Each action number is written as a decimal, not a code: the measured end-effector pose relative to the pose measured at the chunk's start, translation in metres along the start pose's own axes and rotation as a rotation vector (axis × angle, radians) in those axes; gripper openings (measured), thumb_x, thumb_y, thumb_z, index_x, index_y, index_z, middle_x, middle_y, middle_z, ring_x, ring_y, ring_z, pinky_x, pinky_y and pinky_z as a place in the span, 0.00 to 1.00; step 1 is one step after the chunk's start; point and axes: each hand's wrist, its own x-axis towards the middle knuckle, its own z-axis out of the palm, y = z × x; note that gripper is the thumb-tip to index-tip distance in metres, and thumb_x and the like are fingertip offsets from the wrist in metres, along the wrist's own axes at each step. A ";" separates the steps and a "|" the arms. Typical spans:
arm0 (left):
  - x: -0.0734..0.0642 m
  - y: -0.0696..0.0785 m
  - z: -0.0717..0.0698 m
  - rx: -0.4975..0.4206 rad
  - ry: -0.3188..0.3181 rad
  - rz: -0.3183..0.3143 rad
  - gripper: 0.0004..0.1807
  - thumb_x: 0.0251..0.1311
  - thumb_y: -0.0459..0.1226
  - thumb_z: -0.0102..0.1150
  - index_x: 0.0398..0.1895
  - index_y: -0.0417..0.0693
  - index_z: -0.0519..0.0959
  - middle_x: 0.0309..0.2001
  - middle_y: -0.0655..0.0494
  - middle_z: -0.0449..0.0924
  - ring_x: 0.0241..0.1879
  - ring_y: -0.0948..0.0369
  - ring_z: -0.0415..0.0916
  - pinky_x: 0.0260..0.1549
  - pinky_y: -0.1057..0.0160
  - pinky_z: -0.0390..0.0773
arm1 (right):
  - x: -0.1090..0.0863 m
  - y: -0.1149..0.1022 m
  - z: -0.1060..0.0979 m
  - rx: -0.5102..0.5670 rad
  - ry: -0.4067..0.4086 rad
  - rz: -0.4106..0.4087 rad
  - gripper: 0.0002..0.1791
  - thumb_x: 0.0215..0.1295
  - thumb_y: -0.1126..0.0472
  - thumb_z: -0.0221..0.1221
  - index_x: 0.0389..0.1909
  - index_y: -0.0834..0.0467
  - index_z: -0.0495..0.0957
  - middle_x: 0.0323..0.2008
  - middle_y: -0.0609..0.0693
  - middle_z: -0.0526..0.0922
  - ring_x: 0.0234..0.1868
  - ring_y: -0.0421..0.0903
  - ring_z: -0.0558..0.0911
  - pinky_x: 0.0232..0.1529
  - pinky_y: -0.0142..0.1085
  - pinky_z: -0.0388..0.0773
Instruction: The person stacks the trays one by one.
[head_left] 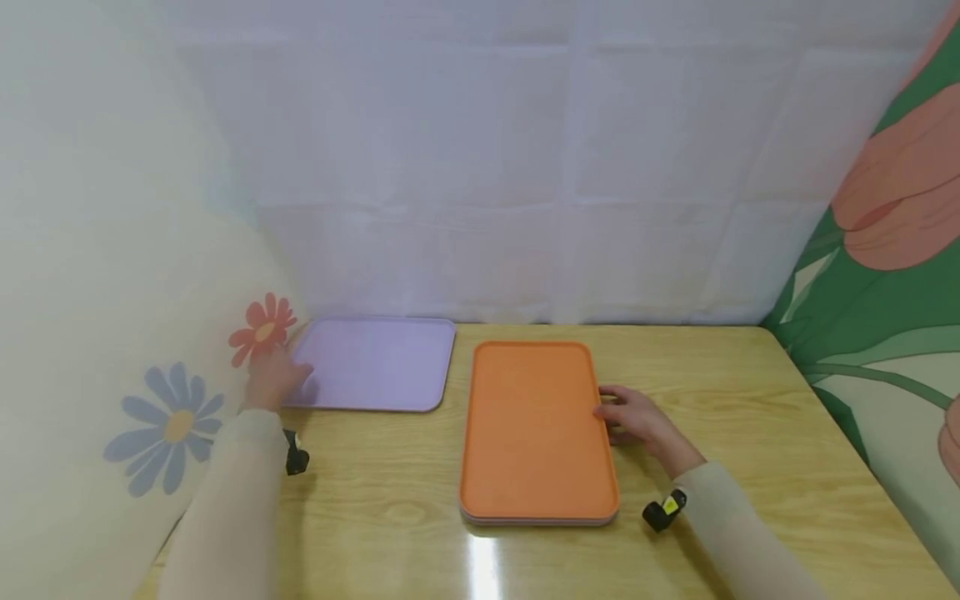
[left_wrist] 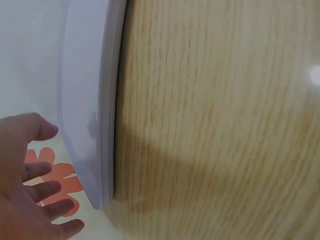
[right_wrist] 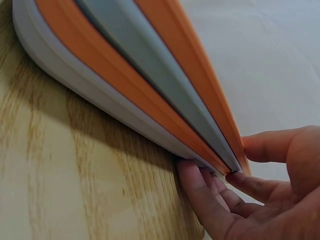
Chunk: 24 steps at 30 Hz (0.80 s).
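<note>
A stack of trays stands lengthwise near the middle of the table, with an orange tray (head_left: 536,429) on top. In the right wrist view its edges show orange, grey-blue, orange and pale layers. My right hand (head_left: 637,421) pinches the stack's right edge: the thumb (right_wrist: 267,145) lies at the top orange rim, the other fingers at the side and lower layers. A lavender tray (head_left: 375,362) lies crosswise at the back left; from the left wrist its edge looks layered. Beside its left end is my left hand (head_left: 273,379), fingers spread and holding nothing.
The wooden table (head_left: 375,500) runs back to a white cloth wall (head_left: 420,167). At the left stands a pale panel with painted flowers (head_left: 176,425), close to my left arm. A panel with large painted tulips (head_left: 892,200) borders the right side.
</note>
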 end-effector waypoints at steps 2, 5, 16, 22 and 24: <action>-0.002 -0.002 0.000 0.031 -0.014 -0.021 0.48 0.59 0.34 0.59 0.76 0.23 0.45 0.73 0.19 0.46 0.68 0.25 0.51 0.66 0.28 0.57 | 0.000 0.000 0.000 0.002 -0.004 -0.002 0.34 0.71 0.64 0.57 0.74 0.68 0.59 0.64 0.71 0.71 0.47 0.48 0.82 0.39 0.41 0.85; -0.005 -0.003 -0.001 0.035 -0.041 -0.048 0.46 0.61 0.34 0.58 0.75 0.22 0.45 0.70 0.17 0.48 0.66 0.25 0.56 0.65 0.28 0.58 | -0.001 -0.001 0.001 0.014 -0.007 -0.003 0.34 0.71 0.65 0.57 0.74 0.68 0.59 0.64 0.71 0.71 0.46 0.48 0.82 0.39 0.41 0.85; -0.025 0.003 -0.003 0.090 -0.117 -0.181 0.26 0.59 0.33 0.49 0.56 0.20 0.69 0.47 0.23 0.73 0.41 0.36 0.71 0.43 0.38 0.75 | 0.000 -0.001 0.001 0.019 -0.020 -0.010 0.34 0.71 0.65 0.57 0.75 0.68 0.58 0.65 0.72 0.70 0.48 0.49 0.82 0.39 0.41 0.85; -0.036 0.003 -0.005 0.164 -0.138 -0.174 0.11 0.57 0.29 0.46 0.34 0.24 0.74 0.35 0.29 0.76 0.34 0.39 0.73 0.35 0.43 0.76 | 0.001 0.000 0.001 0.026 -0.022 0.001 0.34 0.71 0.65 0.57 0.75 0.68 0.58 0.65 0.72 0.69 0.48 0.49 0.82 0.39 0.40 0.85; -0.037 0.000 -0.005 0.177 -0.153 -0.181 0.10 0.57 0.28 0.46 0.30 0.26 0.74 0.32 0.31 0.76 0.32 0.41 0.73 0.34 0.45 0.76 | 0.001 0.000 0.001 0.029 -0.024 0.004 0.34 0.71 0.65 0.57 0.75 0.67 0.58 0.66 0.71 0.69 0.49 0.49 0.82 0.40 0.40 0.85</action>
